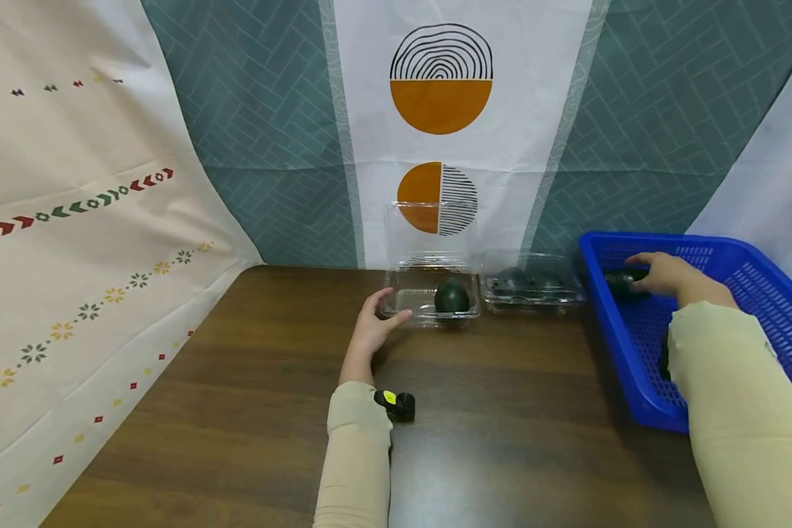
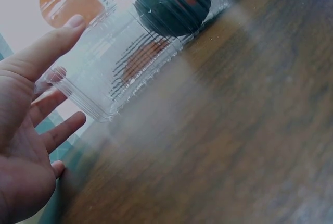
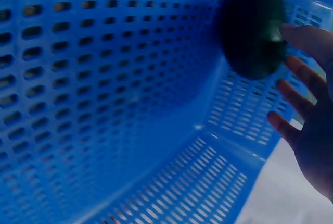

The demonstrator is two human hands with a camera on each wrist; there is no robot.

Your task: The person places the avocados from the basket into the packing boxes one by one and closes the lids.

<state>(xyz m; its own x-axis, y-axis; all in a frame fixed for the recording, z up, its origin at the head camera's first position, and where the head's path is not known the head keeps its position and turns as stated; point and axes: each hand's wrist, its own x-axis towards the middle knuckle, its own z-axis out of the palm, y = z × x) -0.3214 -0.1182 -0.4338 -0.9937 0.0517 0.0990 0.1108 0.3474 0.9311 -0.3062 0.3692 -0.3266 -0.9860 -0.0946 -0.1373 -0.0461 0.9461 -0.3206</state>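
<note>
My left hand [image 1: 372, 326] holds the left front corner of a clear plastic clamshell box [image 1: 409, 299], thumb and index finger on either side of the corner. Its other fingers are spread, as the left wrist view shows. The lid stands up behind, and one dark green avocado [image 1: 452, 295] sits in the box's right half. Inside the blue basket [image 1: 633, 367], my right hand [image 1: 676, 277] is at another avocado [image 3: 255, 31]. The thumb tip meets that avocado's edge, while the other fingers [image 3: 307, 75] are spread beside it, not curled round it.
A second clamshell box [image 1: 534, 282], its lid down over avocados, stands between the first box and the basket. Another dark item [image 1: 664, 357] lies in the basket, partly behind my right sleeve. Patterned cloth hangs behind and left of the wooden table [image 1: 501, 411].
</note>
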